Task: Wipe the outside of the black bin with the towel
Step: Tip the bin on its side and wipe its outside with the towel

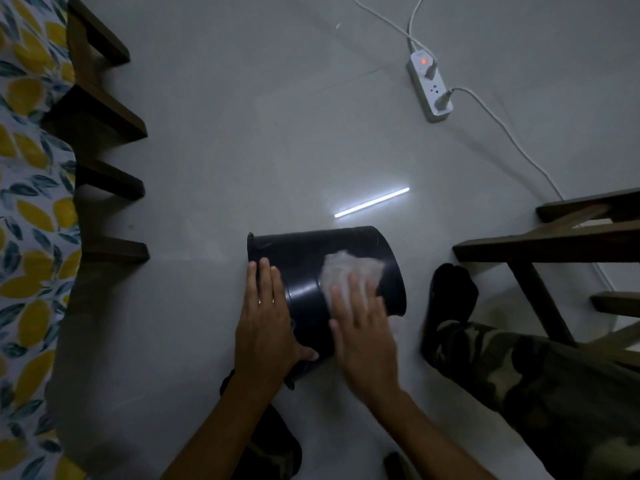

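A black bin (pixel 304 258) lies on its side on the pale floor, its rim to the right and its base to the left. My left hand (pixel 265 317) rests flat on the bin's left end, thumb hooked around the near side, holding it steady. A white towel (pixel 349 268) is spread on the bin's curved wall. My right hand (pixel 360 327) presses down on the towel with its fingers spread; the hand and towel are blurred.
A bed frame's wooden legs (pixel 114 251) and a lemon-print sheet (pixel 31 216) line the left. A power strip (pixel 429 86) with cables lies at the back right. A wooden chair frame (pixel 540 251) and my camouflage-clad leg (pixel 519 368) with a black sock are to the right.
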`<state>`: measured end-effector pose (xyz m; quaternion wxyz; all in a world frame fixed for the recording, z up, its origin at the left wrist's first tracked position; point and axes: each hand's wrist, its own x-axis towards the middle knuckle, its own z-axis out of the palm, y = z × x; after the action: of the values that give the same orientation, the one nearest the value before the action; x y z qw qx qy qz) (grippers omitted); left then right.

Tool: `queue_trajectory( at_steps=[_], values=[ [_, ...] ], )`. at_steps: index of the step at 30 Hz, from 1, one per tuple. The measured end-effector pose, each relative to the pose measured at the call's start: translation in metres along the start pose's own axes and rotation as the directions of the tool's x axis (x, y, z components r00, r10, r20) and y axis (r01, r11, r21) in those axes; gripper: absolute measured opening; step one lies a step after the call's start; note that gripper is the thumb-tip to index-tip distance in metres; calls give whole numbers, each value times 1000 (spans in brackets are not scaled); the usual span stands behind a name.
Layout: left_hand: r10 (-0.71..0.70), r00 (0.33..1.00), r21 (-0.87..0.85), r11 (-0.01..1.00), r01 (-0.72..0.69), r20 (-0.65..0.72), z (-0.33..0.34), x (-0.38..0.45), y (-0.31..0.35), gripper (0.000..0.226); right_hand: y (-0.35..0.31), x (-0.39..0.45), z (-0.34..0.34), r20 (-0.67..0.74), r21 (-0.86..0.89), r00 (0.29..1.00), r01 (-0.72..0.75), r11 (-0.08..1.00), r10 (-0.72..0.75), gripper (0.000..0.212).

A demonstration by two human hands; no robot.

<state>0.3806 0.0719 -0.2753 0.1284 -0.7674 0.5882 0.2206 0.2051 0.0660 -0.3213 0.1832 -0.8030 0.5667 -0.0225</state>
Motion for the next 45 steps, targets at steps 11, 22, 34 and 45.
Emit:
queue_trajectory(
  at_steps=[11, 22, 34, 45],
  values=[
    [-22, 1000, -59, 998, 22, 6, -7, -5, 7, 171, 29, 147, -10, 91, -44, 983, -157, 987, 160, 53],
    [31, 994, -65, 997, -37, -102, 9, -11, 7, 149, -33, 41, 6, 58, 151, 954, 282, 947, -293, 62],
    [56, 991, -69, 995, -65, -122, 3, -17, 9, 154, 47, 119, -10, 70, 397, 895, -431, 810, 441, 52],
    [23, 974, -54, 998, -36, -226, 60, -128, 15, 114, 21, 0, -28, 72, 633, 755, -539, 555, 651, 46]
  ],
)
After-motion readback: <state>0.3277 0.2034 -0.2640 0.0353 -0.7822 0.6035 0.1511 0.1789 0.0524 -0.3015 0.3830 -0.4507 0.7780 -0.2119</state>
